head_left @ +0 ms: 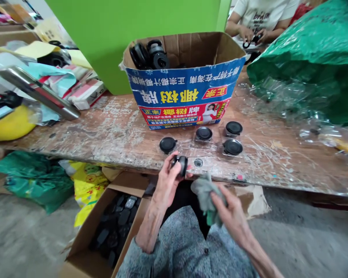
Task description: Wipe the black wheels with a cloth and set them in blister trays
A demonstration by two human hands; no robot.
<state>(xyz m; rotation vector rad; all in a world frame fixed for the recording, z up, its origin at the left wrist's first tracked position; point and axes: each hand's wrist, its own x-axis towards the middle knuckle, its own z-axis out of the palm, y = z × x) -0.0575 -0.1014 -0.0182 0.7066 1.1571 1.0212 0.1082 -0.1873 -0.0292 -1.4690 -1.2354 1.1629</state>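
Note:
My left hand [168, 181] is closed around a small round black part [181, 165], held at the near edge of the worn wooden bench [110, 131]. My right hand [227, 210] grips a crumpled grey-green cloth [204, 192] just below and to the right of that part, a short gap away. On the bench beyond lie several similar round black parts [168, 144], one of them [203, 133] nearer the box. Behind them stands an open cardboard box [188, 100] with blue, red and yellow print, holding larger black parts [150, 54].
An open carton [84, 247] of dark pieces sits on the floor at my lower left. Green plastic bags [307, 58] and clear film cover the bench's right side. Clutter and a metal bar [37, 92] fill the left. Another person's hands [255, 36] work behind the box.

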